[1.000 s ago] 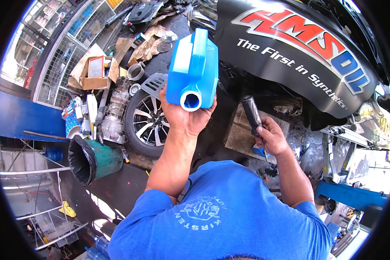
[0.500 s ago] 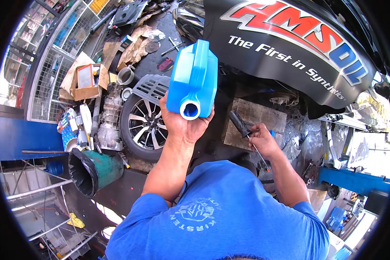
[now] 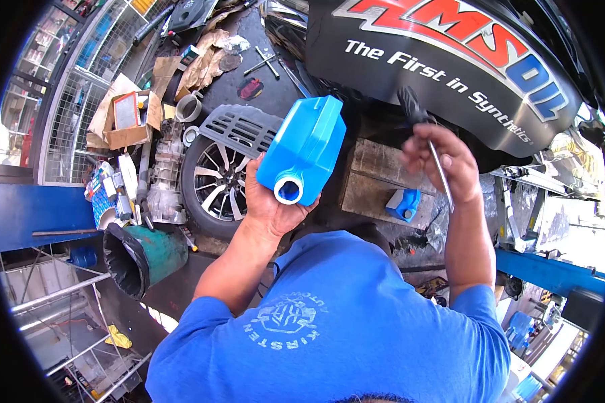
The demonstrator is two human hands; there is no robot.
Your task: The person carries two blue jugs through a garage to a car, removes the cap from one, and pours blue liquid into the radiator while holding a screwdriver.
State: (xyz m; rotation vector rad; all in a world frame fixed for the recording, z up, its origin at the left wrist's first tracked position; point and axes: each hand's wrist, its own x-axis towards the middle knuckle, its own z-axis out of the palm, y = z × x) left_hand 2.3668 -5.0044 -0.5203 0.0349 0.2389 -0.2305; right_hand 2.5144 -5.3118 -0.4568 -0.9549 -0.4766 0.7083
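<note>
The left hand [image 3: 275, 211] is wrapped around the lower end of a large blue jug [image 3: 309, 141], its thumb up one side and its fingers along the underside and the other side. The jug tilts away beyond this hand, its uncapped mouth [image 3: 289, 190] with a pale rim facing back toward the body.

The right hand [image 3: 454, 160], raised and partly blurred, has its fingers bent around a screwdriver [image 3: 441, 169] where the black handle meets the metal shaft; how firmly they press cannot be told. The handle points forward and to the left of the hand, the shaft back toward the forearm.

Nearer the body than the right hand and to its left, a small blue bottle [image 3: 403, 203] rests on a wooden board [image 3: 370, 161]. Beyond the right hand hangs a black cover [image 3: 396, 74] with printed lettering. A wheel [image 3: 208, 188] lies left of the left hand, and a green bin [image 3: 161, 250] lies farther left, nearer the body.
</note>
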